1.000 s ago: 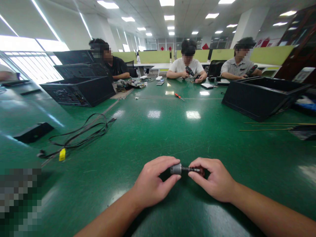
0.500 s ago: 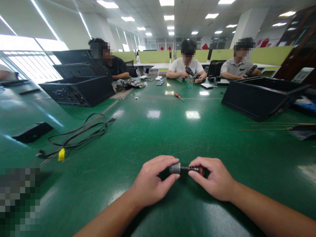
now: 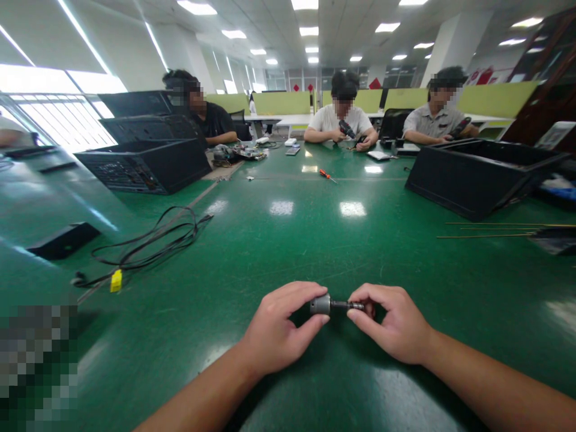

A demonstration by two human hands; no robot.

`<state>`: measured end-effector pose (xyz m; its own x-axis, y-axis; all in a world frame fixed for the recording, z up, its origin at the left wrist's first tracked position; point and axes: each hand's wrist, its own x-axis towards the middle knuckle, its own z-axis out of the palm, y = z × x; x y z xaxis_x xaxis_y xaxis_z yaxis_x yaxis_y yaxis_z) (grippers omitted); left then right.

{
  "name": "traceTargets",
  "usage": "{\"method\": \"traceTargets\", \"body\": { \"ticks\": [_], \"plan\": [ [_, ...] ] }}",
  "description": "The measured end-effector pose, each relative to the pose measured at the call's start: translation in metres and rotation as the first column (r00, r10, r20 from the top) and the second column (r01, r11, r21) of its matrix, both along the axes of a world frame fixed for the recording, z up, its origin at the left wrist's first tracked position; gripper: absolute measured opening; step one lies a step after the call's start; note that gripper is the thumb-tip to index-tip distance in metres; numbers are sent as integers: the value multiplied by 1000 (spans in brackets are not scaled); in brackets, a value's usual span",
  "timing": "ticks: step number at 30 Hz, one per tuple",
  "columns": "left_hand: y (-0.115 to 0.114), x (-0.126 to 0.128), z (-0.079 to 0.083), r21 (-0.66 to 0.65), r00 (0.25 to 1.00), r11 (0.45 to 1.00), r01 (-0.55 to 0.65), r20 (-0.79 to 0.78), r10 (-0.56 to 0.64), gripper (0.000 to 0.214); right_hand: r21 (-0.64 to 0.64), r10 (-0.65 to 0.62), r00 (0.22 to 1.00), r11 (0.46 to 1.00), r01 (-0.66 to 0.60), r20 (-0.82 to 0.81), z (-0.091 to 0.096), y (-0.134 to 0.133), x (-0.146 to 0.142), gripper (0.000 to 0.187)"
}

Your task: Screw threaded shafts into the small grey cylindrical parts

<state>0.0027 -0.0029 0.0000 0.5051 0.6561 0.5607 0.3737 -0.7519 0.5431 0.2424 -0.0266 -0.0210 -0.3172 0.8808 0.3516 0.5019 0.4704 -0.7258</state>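
Note:
Between my hands, just above the green table (image 3: 288, 252), lies a metal tool bit (image 3: 321, 305) on its side. It has a short grey cylindrical head with a small dark hole in it, and a thin dark shank pointing right. My left hand (image 3: 279, 330) pinches the grey head between thumb and fingers. My right hand (image 3: 398, 327) pinches the grooved end of the shank, thumb below and index finger above. The curled fingers of the right hand partly hide the shank's tip.
A coiled black cable (image 3: 153, 246) with a yellow tag lies left. Black computer cases (image 3: 148, 165) stand far left and right (image 3: 472, 180). An orange screwdriver (image 3: 327, 175) lies farther back. Thin brass-coloured rods (image 3: 490, 231) lie right. Co-workers sit across the table, two holding power drills (image 3: 346, 129).
My right hand has shifted very slightly right along the shank. The left hand keeps its pinch on the head, and the whole view has moved a little.

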Motion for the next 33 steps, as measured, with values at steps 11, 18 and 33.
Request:
{"method": "traceTargets", "body": {
  "ticks": [11, 18, 33],
  "plan": [
    [0, -2, 1, -5, 1000, 1000, -4, 1, 4, 30, -2, -8, 1000, 1000, 8, -18, 2, 0, 0, 12],
    [1, -3, 1, -6, 1000, 1000, -5, 5, 5, 31, 7, -15, 1000, 1000, 15, -23, 1, 1, 0, 13],
    [1, -3, 1, -5, 1000, 1000, 6, 4, -6, 32, 7, 12, 999, 1000, -12, -40, 1, 1, 4, 13]
  ]
}}
